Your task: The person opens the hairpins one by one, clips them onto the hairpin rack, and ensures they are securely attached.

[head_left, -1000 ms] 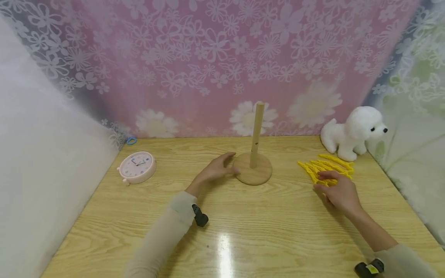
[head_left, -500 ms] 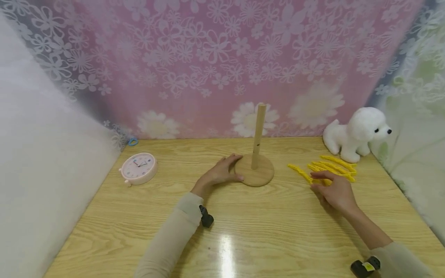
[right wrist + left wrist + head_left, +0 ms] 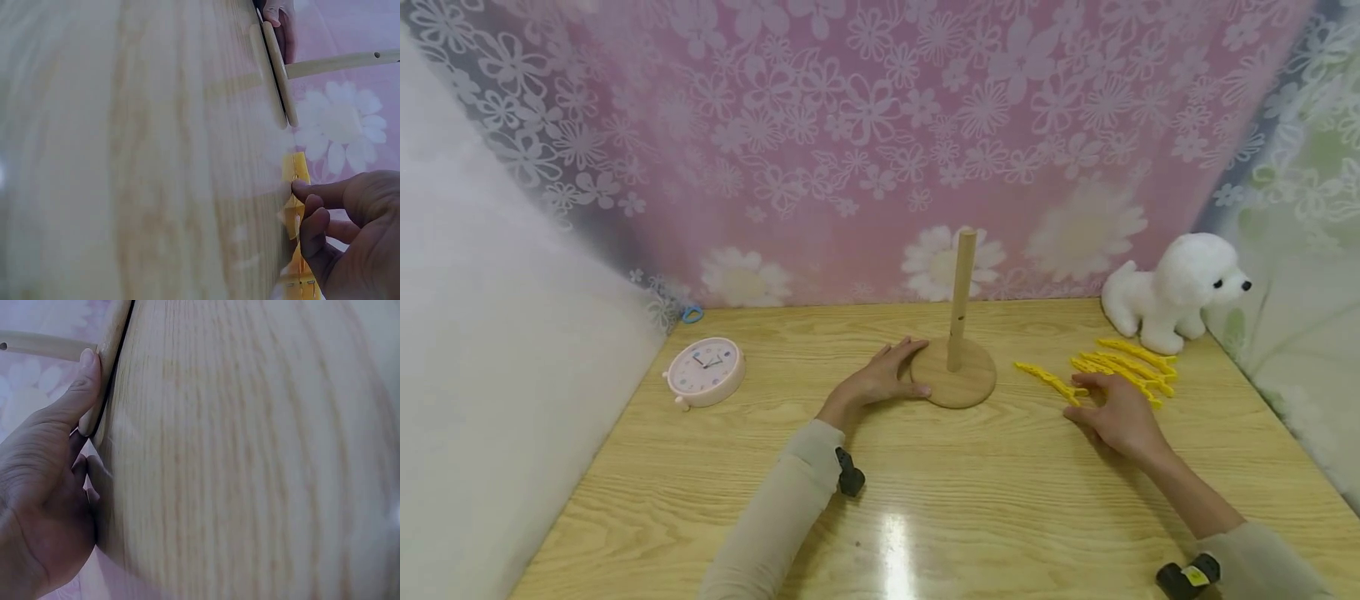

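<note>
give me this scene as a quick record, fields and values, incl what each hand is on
surface: wooden table
left hand: thumb and fingers around the base rim of the stand
stand: wooden, round base, post upright
right hand: at the near end of one yellow strip; firm pinch or not, cannot tell
other strips: grouped beside the right hand
toy dog: white, far right, behind the strips
clock: pink, at left, face up

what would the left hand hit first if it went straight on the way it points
The round wooden base, most likely: the left hand seems to touch its rim, with the post perhaps next.
</note>
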The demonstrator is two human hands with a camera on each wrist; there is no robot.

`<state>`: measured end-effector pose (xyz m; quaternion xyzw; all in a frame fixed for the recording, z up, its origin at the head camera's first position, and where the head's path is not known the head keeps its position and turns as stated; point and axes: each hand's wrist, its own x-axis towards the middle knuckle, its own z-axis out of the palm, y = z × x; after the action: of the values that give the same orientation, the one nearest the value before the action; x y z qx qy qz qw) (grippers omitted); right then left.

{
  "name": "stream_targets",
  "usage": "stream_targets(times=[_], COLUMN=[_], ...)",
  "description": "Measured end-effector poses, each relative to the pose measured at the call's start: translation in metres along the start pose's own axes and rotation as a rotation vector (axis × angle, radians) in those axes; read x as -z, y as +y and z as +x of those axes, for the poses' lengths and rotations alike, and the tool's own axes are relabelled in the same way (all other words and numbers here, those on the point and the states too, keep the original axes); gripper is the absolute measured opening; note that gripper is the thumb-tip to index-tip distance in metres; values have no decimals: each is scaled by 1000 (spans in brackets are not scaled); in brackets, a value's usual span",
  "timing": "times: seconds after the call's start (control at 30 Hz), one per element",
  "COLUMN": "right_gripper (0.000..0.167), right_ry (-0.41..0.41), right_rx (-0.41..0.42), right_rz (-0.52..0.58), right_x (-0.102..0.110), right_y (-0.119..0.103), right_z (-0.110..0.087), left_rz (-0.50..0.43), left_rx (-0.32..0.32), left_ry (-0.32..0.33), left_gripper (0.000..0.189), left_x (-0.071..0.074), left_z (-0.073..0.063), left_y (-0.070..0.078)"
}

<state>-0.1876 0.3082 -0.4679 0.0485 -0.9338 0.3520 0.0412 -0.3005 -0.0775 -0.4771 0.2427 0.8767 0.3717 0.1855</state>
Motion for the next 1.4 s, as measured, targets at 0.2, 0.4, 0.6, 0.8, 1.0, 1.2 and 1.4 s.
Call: stream_targets(times=[0.2,0.4,0.6,0.8,1.0,1.2,1.4], right_gripper=[41,35,37,29,27,25,23], right_ry=[-8,32,82,75,39,54,66], right_rx=[-13,-18,7,24,88,97,92], right_rz=[-14,86,149,154,97,73,109], right_x=[-1,-1,1,3,-2,-9,-18], right_y=[-1,-3,-7,-16,-32,-43,-48], right_z=[1,-2,-2,4,13,21,36], left_rz=[13,12,-3,24,39,18,1], left_rx=[-12,-14,-14,-17,-16,-20,-23], left_ry=[1,12,14,19,27,22,18], left_gripper=[95,95,95,94,93,93,93], left_x=[-1,-2,-1,-3,-2,-1,-1], left_z=[2,3,1,4,3,1,1], left_y=[-1,-4,-2,-4,-4,-2,-1])
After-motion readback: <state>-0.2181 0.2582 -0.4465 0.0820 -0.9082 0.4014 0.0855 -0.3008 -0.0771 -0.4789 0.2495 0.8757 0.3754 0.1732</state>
